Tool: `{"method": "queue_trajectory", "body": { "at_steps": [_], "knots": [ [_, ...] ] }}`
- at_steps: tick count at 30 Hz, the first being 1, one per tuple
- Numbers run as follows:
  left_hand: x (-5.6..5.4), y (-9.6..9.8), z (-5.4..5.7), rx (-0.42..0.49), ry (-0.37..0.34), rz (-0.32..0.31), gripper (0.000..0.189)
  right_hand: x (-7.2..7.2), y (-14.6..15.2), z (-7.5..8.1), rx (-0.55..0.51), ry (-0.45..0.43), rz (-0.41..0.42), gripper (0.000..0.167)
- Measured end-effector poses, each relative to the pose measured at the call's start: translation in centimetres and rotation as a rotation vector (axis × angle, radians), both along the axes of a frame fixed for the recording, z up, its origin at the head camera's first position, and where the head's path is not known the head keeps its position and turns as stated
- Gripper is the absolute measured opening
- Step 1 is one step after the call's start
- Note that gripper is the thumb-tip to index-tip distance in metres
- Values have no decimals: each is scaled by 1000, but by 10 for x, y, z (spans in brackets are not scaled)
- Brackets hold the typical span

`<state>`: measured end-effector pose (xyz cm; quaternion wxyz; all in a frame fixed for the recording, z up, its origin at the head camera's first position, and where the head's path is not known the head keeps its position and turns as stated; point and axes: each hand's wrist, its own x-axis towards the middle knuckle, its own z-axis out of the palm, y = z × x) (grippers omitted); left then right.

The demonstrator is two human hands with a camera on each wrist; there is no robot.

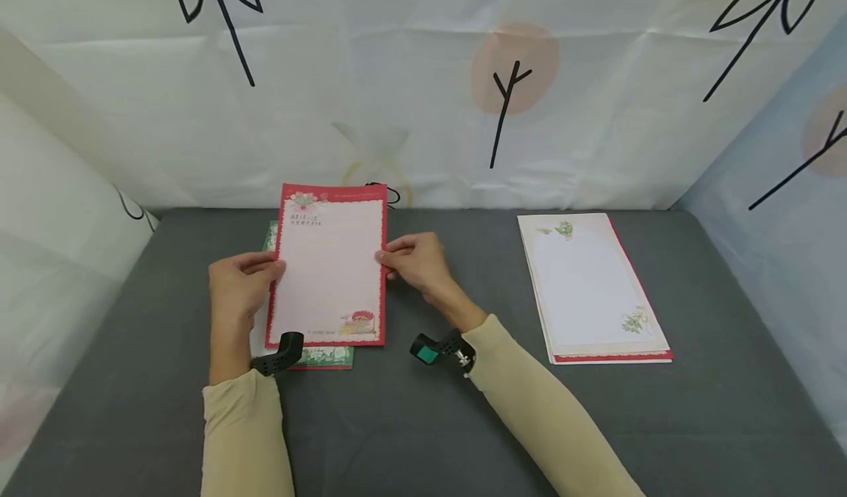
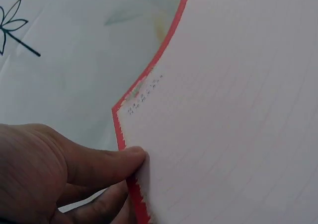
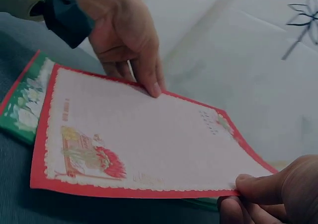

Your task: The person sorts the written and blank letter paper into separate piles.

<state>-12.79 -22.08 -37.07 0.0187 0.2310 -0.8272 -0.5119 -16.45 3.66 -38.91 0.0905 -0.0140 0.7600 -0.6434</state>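
Both hands hold a red-bordered sheet of letter paper (image 1: 329, 269) by its opposite side edges, tilted up above the table. The left hand (image 1: 241, 284) pinches the left edge; in the left wrist view its thumb (image 2: 131, 158) lies on the printed face with fingers behind. At the right edge, the right hand (image 1: 415, 262) pinches with thumb on top, as the right wrist view also shows. The sheet bears faint lines, a flower corner and a small red drawing at the bottom. Beneath it, mostly hidden, lies a green floral sheet (image 1: 331, 356) with a red edge.
A stack of white sheets with leaf prints and a red edge (image 1: 598, 287) lies to the right on the grey tabletop (image 1: 456, 423). White printed cloth (image 1: 430, 115) hangs behind and at both sides. Dark cords (image 1: 132, 210) show at the back left.
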Motion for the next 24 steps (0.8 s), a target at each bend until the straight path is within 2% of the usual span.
{"method": "queue_trajectory", "body": {
  "at_steps": [2,5,10,15,17,20,24],
  "knots": [
    [2,-6,-2,-47,-19,68,36,-3,-15,-2,39,-21,18,18],
    [4,-11,-6,-117,-46,124,35,-5,-31,-5,101,-38,41,16],
    [3,-14,-12,-191,-79,131,36,-3,-39,-7,221,-35,54,17],
    [4,-14,-10,-269,-76,146,39,1,-29,-2,277,17,69,17],
    [4,-11,-6,-290,-60,126,40,2,-19,2,279,52,75,18],
    [6,-2,3,-286,7,46,41,4,4,6,263,111,84,20],
    [4,26,11,-221,197,-115,37,7,46,13,173,221,80,21]
  ]
}}
